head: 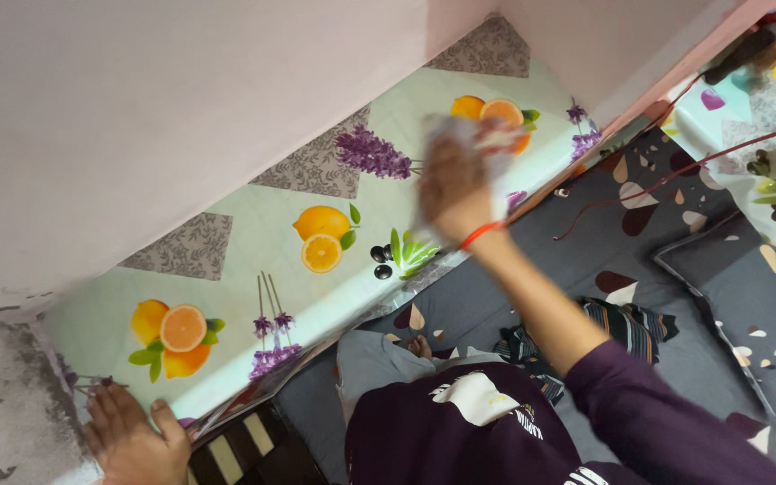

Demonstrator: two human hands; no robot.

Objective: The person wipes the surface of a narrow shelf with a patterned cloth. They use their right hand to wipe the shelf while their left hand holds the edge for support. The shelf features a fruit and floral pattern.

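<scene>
A grey bedsheet (pixel 586 242) dotted with brown and cream petal shapes is spread over the bed, and a matching pillow (pixel 747 296) is laid on it at the right. A striped cloth (pixel 626 323) is bunched up near the middle. A red cord (pixel 666 175) is trailed across the sheet.

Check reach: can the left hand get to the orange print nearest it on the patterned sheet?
Probably yes. The left hand rests on the sheet's near end, and that orange print lies just beyond its fingers with nothing between them.
</scene>
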